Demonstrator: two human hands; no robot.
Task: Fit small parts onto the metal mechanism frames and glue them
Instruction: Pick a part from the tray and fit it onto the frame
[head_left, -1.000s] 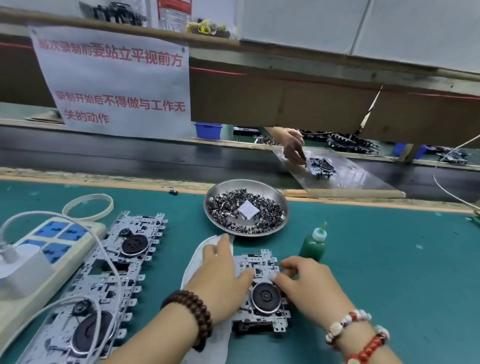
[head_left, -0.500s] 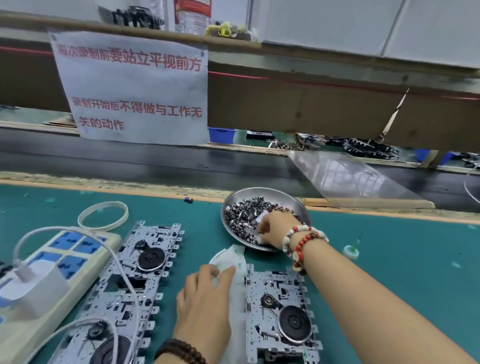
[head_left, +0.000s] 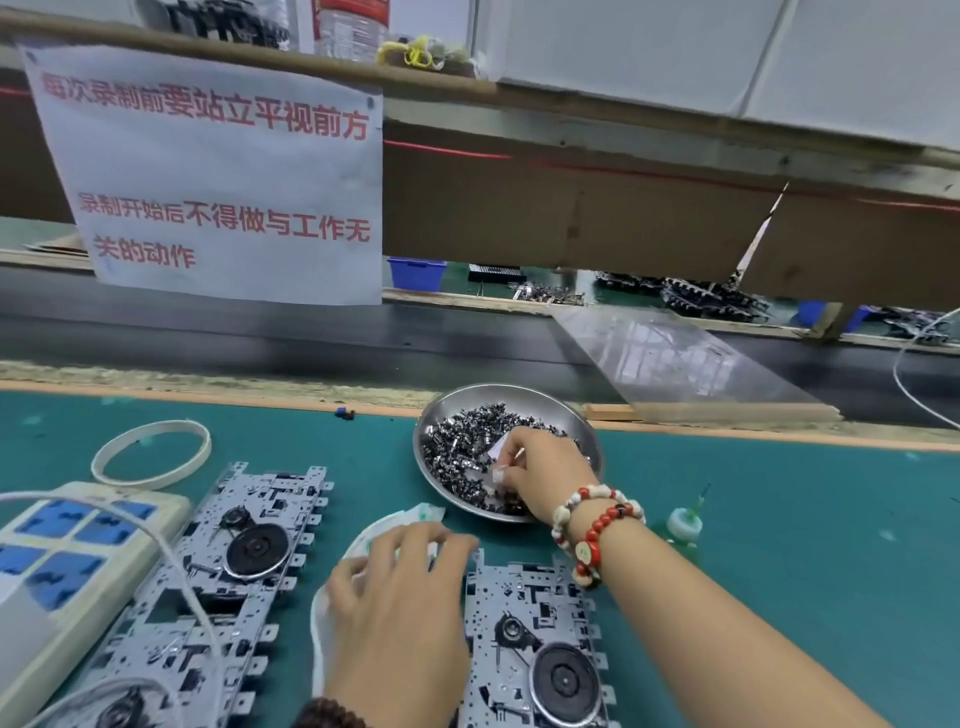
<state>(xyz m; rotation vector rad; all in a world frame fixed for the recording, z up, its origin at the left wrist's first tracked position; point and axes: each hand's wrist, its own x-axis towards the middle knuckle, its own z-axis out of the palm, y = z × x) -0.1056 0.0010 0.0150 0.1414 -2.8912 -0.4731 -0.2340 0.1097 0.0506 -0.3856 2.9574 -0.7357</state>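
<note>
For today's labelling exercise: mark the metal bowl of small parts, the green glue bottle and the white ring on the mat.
metal bowl (head_left: 563, 410): head view, bare far rim.
green glue bottle (head_left: 684, 524): head view, its white cap.
white ring (head_left: 111, 475): head view, near-left band.

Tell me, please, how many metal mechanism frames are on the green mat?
3: one frame under the hands, two end-to-end at left, the far and the near, which is partly cropped.

My feed bright, even overhead light — shadows soft, faint under hands. Glare on clear plastic sheet (head_left: 670, 358) across belt and on metal bowl (head_left: 571, 415) rim. Wide-angle bend at edges — shelf line bows. Left hand (head_left: 400, 608) motion-blurred; power strip (head_left: 67, 566) at left edge soft, smeared.
</note>
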